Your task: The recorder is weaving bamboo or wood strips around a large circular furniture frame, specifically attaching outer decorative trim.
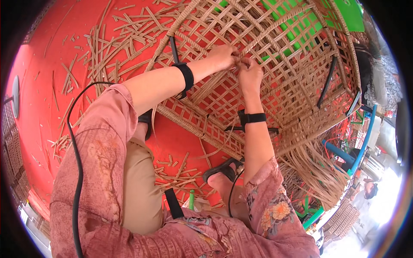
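Observation:
A large, openwork basket (pixel 200 129) of brown flat strips lies tilted in front of me, with wrapped ribs and a thick bound edge. Over its lattice my two hands almost touch. My left hand (pixel 223 57) reaches in from the left, its fingertips pinched together at a wrapped rib. Just right of it, my right hand (pixel 251 75) has its thumb and fingers closed at the same spot. They seem to grip a thin weaving strip there, though the fingers hide most of it. Both wrists wear black straps.
Cut strips (pixel 116 51) are scattered over a red floor sheet (pixel 38 112). Long loose strands (pixel 320 172) hang at the basket's lower right. Behind the basket is a green plastic piece (pixel 350 15). A blue pipe (pixel 365 137) stands at right. A black cable (pixel 77 163) runs along my left arm.

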The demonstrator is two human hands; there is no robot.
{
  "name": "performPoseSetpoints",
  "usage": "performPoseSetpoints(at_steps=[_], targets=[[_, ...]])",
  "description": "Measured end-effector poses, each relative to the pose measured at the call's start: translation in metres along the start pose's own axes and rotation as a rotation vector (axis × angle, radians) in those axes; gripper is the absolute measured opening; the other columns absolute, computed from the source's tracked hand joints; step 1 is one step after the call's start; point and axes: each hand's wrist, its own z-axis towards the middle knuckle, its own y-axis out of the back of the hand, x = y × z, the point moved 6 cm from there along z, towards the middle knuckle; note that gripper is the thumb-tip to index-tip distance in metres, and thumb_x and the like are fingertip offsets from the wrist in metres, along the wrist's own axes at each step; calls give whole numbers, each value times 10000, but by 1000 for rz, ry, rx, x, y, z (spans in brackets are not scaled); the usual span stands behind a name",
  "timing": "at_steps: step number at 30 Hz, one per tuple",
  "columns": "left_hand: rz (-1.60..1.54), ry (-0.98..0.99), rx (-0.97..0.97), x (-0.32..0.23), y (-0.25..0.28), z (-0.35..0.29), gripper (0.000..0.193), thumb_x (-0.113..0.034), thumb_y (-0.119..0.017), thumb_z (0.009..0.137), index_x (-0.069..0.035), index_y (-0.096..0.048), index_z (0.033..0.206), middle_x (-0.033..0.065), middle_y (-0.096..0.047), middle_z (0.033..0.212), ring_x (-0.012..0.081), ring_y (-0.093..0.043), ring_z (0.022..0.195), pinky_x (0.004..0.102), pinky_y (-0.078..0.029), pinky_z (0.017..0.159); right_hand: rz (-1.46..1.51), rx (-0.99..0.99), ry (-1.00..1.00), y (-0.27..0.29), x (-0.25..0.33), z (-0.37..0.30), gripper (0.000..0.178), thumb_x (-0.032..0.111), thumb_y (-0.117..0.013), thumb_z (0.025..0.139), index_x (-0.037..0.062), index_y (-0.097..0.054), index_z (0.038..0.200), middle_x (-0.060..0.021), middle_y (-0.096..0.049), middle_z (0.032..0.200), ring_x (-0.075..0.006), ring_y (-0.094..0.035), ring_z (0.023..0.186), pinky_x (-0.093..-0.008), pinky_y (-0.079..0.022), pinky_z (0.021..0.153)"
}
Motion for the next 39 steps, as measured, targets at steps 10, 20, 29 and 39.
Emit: performPoseSetpoints(at_steps=[10, 20, 29, 39], targets=[[-236, 92, 119, 10, -5, -1, 288, -283, -611, 836, -43, -618, 994, 118, -641, 909, 198, -591, 809, 340, -461, 723, 6, 39, 22, 9, 7, 0, 213, 140, -580, 807, 18, -660, 962, -193, -658, 909, -341, -629, 864, -408, -478, 779], [-235, 80, 45, 13, -5, 1, 324, -307, -616, 845, -57, -637, 1050, 134, -660, 921, 211, -617, 864, 338, -465, 771, -344, -149, 120, 11, 34, -11, 161, 78, -554, 801, 29, -668, 904, -197, -651, 885, -348, -627, 828, -427, -494, 747], [-300, 119, 73, 3, -2, -3, 336, -271, -632, 842, -59, -636, 1102, 131, -658, 935, 213, -616, 836, 330, -477, 732, 529, -221, -120, -23, 3, -18, 582, 11, -508, 770, -40, -363, 1331, -169, -628, 994, -260, -618, 907, -358, -493, 756], [290, -1, 346, -2, 21, -15, 438, -396, -518, 886, -64, -574, 1166, 186, -528, 1132, 321, -598, 904, 408, -470, 767, 1280, 93, -372, -36, 0, -14, 766, -51, -503, 709, -24, -195, 1410, -117, -567, 1021, -171, -551, 880, -300, -443, 754]])
